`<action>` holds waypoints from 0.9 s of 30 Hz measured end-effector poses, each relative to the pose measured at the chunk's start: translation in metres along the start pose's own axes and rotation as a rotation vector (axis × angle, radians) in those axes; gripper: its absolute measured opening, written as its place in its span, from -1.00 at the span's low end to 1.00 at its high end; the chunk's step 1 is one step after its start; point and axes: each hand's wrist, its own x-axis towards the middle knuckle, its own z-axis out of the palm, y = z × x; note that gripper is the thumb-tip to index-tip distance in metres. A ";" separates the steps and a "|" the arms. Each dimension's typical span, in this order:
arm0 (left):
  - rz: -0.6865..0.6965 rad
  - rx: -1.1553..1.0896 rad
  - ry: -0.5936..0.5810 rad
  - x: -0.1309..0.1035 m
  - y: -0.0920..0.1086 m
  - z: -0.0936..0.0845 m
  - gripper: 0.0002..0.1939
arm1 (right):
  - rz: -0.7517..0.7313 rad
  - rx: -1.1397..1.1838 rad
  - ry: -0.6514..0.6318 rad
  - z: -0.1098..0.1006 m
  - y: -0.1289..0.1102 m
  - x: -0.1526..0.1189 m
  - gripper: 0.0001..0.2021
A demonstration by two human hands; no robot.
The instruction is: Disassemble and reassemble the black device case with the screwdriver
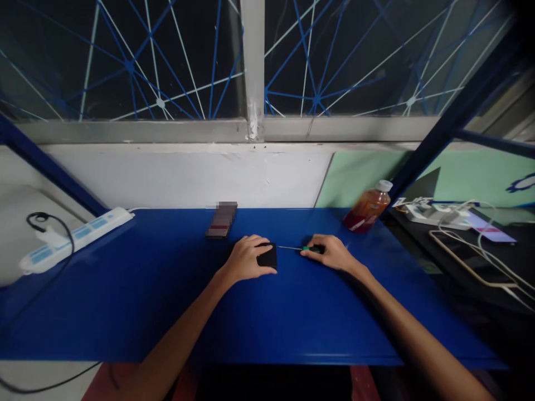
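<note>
My left hand [246,259] is closed around a small flat black rectangular object [270,256], with the thumb along its near edge and the fingers over its far edge. What kind of object it is I cannot make out. In my right hand [330,252] is a screwdriver [292,248] with a thin metal shaft and a green and black handle, pinched between thumb and fingers. Its shaft lies level and points left at the black object's right side. Whether the tip touches the object I cannot tell. Part of the handle is hidden by my fingers.
A phone-like dark slab [221,220], partly pixelated, lies on the blue table [271,323]. A drink bottle [368,206] with a white cap stands back right. At left is a white power strip [79,239]; at right, a phone [472,259] lies among white cables.
</note>
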 end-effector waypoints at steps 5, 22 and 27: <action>0.004 0.021 0.000 -0.001 0.001 -0.001 -0.42 | -0.007 -0.037 0.024 0.004 0.005 0.001 -0.59; -0.014 0.041 -0.041 -0.001 0.002 -0.002 -0.40 | 0.064 -0.050 -0.166 -0.009 0.006 0.023 -0.51; -0.027 0.063 -0.039 -0.001 0.001 -0.002 -0.42 | 0.145 0.031 -0.178 -0.006 0.005 0.023 -0.51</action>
